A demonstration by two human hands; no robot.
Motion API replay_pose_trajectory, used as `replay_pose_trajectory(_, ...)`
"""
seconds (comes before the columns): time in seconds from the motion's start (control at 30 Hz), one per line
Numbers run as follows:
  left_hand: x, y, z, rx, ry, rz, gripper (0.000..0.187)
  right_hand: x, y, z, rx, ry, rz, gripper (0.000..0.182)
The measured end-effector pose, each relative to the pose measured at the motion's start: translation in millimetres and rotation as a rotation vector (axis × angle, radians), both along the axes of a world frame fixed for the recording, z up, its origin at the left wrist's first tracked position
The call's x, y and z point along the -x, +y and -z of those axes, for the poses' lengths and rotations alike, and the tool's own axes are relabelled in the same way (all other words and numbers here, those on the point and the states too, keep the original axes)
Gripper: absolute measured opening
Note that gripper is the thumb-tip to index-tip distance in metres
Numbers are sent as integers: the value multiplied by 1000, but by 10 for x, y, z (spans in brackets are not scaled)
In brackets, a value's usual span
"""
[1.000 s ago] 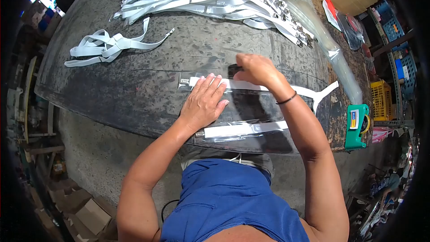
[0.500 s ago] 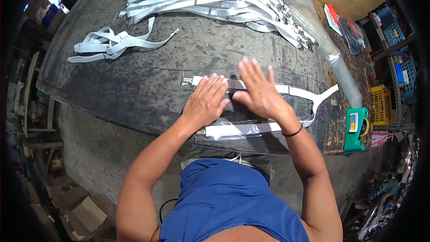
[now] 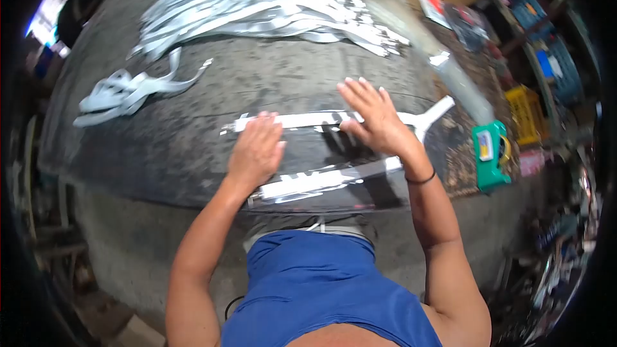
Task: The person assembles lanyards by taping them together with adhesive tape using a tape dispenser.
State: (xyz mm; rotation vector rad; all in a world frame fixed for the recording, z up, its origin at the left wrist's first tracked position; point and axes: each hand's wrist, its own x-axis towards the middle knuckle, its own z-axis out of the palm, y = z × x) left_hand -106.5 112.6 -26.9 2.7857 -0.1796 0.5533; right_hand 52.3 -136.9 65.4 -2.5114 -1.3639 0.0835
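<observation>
On the dark table lies a white Y-shaped strap [image 3: 308, 120], its two long arms in clear plastic sleeves with metal clips at their left ends. My left hand [image 3: 256, 151] rests flat, fingers stretched out, on the left part of the upper arm. Over the right part of that arm is my right hand [image 3: 378, 119], fingers spread, holding nothing; whether it touches the strap is unclear. The lower sleeved arm [image 3: 328, 178] runs near the table's front edge. The fork of the strap is right of my right hand.
A large pile of white straps [image 3: 257, 6] covers the back of the table. One loose bundled strap [image 3: 122, 96] lies at the left. A clear plastic roll [image 3: 466, 83] and a green tape dispenser [image 3: 491, 154] are on the right. A yellow crate [image 3: 526, 115] stands beyond.
The whole view has shifted and blurred. My left hand has moved left along the upper arm towards its clip end, widening the gap between my hands. My right hand remains spread.
</observation>
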Motion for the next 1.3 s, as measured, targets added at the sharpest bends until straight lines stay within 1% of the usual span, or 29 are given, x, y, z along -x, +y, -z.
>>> replay_pose_trajectory(0.03, -4, 3, 29, -3, -5, -6, 40, -182, -291, -34, -45, -20, 64, 58)
replay_pose_trajectory(0.1, 6, -22, -46, 10, 24, -22, 41, -720, -1021, 128, -114, 0, 104, 48)
replay_pose_trajectory(0.17, 5, -29, -60, -11, 19, -5, 45, -893, -1556, 97, 54, -72, 311, 45)
replay_pose_trajectory(0.2, 6, -33, -73, -5, 15, -18, 46, -930, -1716, 62, 177, -70, 338, 48)
replay_pose_trajectory(0.23, 9, -33, -76, -2, 13, -34, 47, -937, -1819, 101, 176, -77, 354, 48)
replay_pose_trajectory(0.33, 16, -24, -61, 13, -6, -23, 48, -913, -1892, 245, 276, 25, 309, 57)
replay_pose_trajectory(0.37, 25, -15, -62, 1, -21, -24, 48, -902, -1895, 364, 278, -15, 328, 56)
replay_pose_trajectory(0.43, 48, 2, -69, 3, -28, -28, 48, -911, -1827, 387, 200, 54, 318, 46)
replay_pose_trajectory(0.47, 56, 12, -63, 38, -69, -36, 47, -926, -1815, 361, 192, 51, 317, 46)
replay_pose_trajectory(0.53, 73, 43, -54, 65, -120, -46, 47, -919, -1762, 196, 335, 57, 355, 36)
replay_pose_trajectory(0.57, 74, 59, -50, 99, -136, -48, 45, -925, -1768, 142, 325, 48, 355, 36)
replay_pose_trajectory(0.63, 65, 70, -43, 127, -170, -51, 44, -921, -1770, -17, 240, -151, 211, 29)
replay_pose_trajectory(0.67, 69, 75, -38, 135, -171, -42, 43, -916, -1765, -97, 132, -375, 142, 22)
replay_pose_trajectory(0.7, 73, 83, -35, 143, -173, -34, 42, -913, -1703, -237, 123, -391, 139, 22)
replay_pose_trajectory(0.77, 80, 82, -34, 126, -211, -31, 40, -913, -1554, -590, -7, -748, 148, 13)
replay_pose_trajectory(0.8, 85, 90, -20, 148, -208, -20, 40, -924, -1517, -818, -2, -849, 150, 9)
replay_pose_trajectory(0.83, 85, 95, -17, 169, -206, -8, 41, -901, -1459, -1053, -56, -929, 187, 9)
replay_pose_trajectory(0.9, 89, 96, -17, 157, -276, -12, 39, -839, -1372, -1528, -180, -1083, 175, 11)
replay_pose_trajectory(0.93, 90, 96, -13, 159, -277, -25, 39, -827, -1356, -1754, -236, -1123, 131, 16)
replay_pose_trajectory(0.97, 86, 92, -10, 163, -277, -36, 39, -792, -1334, -1966, -236, -1143, 165, 18)
replay_pose_trajectory(1.03, 79, 84, -2, 172, -312, -44, 39, -745, -1320, -2366, -312, -1252, 133, 18)
replay_pose_trajectory(1.07, 72, 84, 5, 177, -296, -76, 39, -791, -1360, -2531, -309, -1237, 193, 21)
replay_pose_trajectory(1.1, 65, 80, 14, 183, -278, -106, 39, -740, -1370, -2718, -337, -1246, 161, 32)
replay_pose_trajectory(1.17, 58, 75, 35, 199, -279, -118, 39, -742, -1413, -3031, -355, -1307, 160, 42)
replay_pose_trajectory(1.23, 50, 76, 51, 184, -216, -167, 39, -798, -1548, -3303, -321, -1349, 132, 43)
replay_pose_trajectory(1.3, 51, 67, 53, 190, -221, -162, 39, -763, -1634, -3534, -284, -1381, 105, 44)
